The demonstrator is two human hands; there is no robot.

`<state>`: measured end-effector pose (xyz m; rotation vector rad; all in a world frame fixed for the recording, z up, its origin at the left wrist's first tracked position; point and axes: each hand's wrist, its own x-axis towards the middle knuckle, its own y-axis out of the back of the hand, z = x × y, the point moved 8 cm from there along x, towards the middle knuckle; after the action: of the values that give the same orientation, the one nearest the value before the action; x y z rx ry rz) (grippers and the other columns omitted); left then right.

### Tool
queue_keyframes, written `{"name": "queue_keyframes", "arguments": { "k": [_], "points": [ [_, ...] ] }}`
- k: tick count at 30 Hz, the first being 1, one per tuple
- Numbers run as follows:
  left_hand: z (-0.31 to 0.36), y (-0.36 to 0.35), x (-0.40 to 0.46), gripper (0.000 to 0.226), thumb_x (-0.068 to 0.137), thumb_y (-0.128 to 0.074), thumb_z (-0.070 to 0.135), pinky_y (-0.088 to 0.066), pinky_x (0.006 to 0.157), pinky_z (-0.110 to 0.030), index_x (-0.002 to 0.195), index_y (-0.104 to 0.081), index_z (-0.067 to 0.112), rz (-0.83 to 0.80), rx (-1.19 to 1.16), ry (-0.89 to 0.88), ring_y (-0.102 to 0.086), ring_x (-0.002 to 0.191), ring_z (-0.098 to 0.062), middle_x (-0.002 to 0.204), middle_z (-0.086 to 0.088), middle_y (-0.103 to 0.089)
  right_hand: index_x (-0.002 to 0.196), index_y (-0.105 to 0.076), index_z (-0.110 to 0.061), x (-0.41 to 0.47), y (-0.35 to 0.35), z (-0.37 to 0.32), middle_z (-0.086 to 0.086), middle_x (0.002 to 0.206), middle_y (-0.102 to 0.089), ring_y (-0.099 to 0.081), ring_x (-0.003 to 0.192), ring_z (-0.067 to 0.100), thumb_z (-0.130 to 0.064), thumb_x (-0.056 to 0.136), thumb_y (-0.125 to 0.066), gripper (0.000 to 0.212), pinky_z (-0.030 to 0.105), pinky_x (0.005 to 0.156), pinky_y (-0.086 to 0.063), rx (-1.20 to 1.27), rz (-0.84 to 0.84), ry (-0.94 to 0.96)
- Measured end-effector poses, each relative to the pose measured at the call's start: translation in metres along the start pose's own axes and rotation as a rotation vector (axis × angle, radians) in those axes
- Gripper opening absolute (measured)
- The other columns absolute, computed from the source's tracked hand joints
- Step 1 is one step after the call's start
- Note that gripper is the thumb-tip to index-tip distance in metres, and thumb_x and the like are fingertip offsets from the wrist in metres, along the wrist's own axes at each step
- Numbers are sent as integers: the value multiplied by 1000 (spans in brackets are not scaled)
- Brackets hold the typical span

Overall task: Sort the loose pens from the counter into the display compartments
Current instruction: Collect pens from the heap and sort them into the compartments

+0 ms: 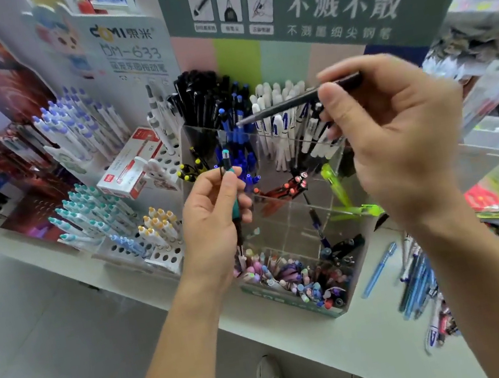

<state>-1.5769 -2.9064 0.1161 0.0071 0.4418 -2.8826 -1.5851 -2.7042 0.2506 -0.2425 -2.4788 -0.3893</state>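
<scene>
My left hand (214, 221) grips a teal-and-black pen (228, 176) upright, just left of the clear tiered display (296, 214). My right hand (399, 135) pinches a dark slim pen (289, 103), held almost level with its tip pointing left over the back compartments of black pens (198, 97), blue pens (238, 144) and white pens (282, 116). The front compartment holds pastel pens (294, 277). Loose pens (425, 284) lie in a pile on the counter (352, 344) at the right, with a light blue pen (379, 269) lying apart from them.
Hole-rack stands with purple-capped pens (77, 126), teal-capped pens (88, 210) and yellow-capped pens (161, 224) sit left of the display. A red-and-white box (131, 166) lies between them. Green pens (342, 192) lean in a middle compartment. Shelves with packets rise at the right.
</scene>
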Motion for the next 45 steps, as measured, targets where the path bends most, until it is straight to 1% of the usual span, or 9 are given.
{"name": "queue_keyframes", "arguments": {
  "k": [4, 11, 16, 21, 27, 32, 35, 40, 45],
  "points": [
    [4, 21, 11, 6, 95, -63, 14, -51, 67, -22, 100, -66, 16, 136, -32, -3, -58, 73, -6, 76, 11, -64, 99, -77, -15, 53, -65, 1, -8, 87, -72, -66, 78, 5, -18, 92, -70, 10, 27, 77, -56, -218, -149, 89],
    [-5, 56, 7, 9, 95, -65, 16, -54, 69, -23, 103, -68, 13, 191, -39, 51, -61, 76, -5, 80, 8, -65, 105, -77, -17, 94, -170, 41, 2, 102, -73, -66, 95, 20, -20, 87, -78, 18, 35, 92, -54, -516, -490, 86],
    [-9, 68, 10, 25, 87, -70, 20, -53, 69, -18, 109, -70, 8, 231, -48, 58, -66, 80, -7, 82, 4, -71, 98, -76, -16, 90, -195, 38, 4, 99, -72, -67, 92, 28, -11, 81, -80, 18, 38, 79, -56, -738, -465, 123],
    [-10, 75, 15, 22, 89, -70, 20, -53, 66, -19, 108, -73, 10, 232, -96, 96, -66, 78, -8, 86, -1, -72, 116, -67, -13, 87, -181, 50, 11, 117, -62, -62, 106, 35, -1, 84, -73, 35, 42, 85, -53, -861, -417, 97],
    [-17, 67, 14, 14, 96, -63, 17, -50, 61, -16, 105, -72, 12, 166, -72, 133, -60, 66, -3, 85, 1, -72, 98, -75, -9, 99, -187, 49, 9, 97, -70, -66, 89, 28, 11, 78, -62, 32, 41, 84, -57, -652, -499, 113],
    [-24, 58, 4, 12, 87, -71, 14, -53, 61, -18, 97, -67, 9, 130, 22, 35, -62, 67, -7, 76, 5, -69, 97, -77, -16, 64, -122, 25, -5, 84, -72, -69, 76, 10, -9, 89, -67, 14, 28, 74, -59, -343, -374, 24],
    [-27, 50, -7, 12, 72, -80, 21, -53, 67, -20, 82, -75, 25, 88, 142, -68, -66, 70, -8, 75, 7, -72, 91, -78, -15, -7, -81, 39, -3, 71, -74, -71, 62, 14, -21, 90, -75, 6, 30, 60, -60, -126, -542, -231],
    [-40, 22, -31, 21, 67, -83, 14, -52, 69, -18, 76, -80, 33, -75, 231, -212, -67, 73, -5, 78, 10, -74, 98, -79, -15, -107, -59, 101, -4, 78, -77, -74, 72, 16, -18, 79, -85, 20, 35, 71, -62, -54, -657, -527],
    [-61, -1, -45, 23, 71, -78, 11, -51, 71, -15, 93, -78, 16, -115, 191, -102, -66, 78, -3, 82, 3, -69, 94, -77, -10, -131, -57, 112, 5, 80, -77, -75, 74, 24, -6, 79, -83, 16, 32, 70, -61, 140, -661, -573]
  ]
}}
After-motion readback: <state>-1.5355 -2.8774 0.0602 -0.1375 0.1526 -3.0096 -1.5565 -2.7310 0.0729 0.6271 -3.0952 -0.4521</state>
